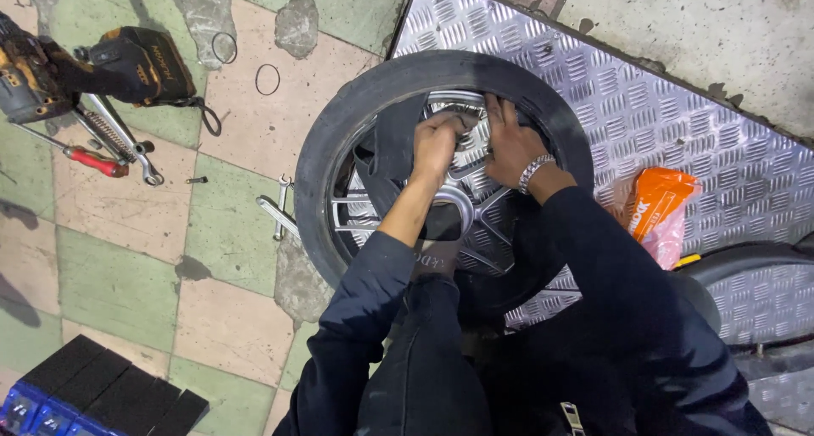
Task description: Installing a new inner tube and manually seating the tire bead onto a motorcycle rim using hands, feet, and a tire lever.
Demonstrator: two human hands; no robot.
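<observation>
A black tyre (339, 131) on a silver spoked alloy wheel (475, 207) lies flat on the floor in the middle of the head view. My left hand (437, 143) is closed on a dark inner tube or rubber strip (394, 148) that comes out between tyre and rim. My right hand (513, 148), with a beaded bracelet at the wrist, presses flat on the far side of the rim with fingers spread against the tyre's inner edge. Both arms wear dark sleeves.
The floor has checked green and beige tiles. A power tool and bag (93, 67), a red-handled screwdriver (93, 160) and spanners (280, 207) lie at the left. Ribbed metal plate (678, 122) runs on the right, with an orange plastic bag (657, 211). Black boxes (93, 394) sit bottom left.
</observation>
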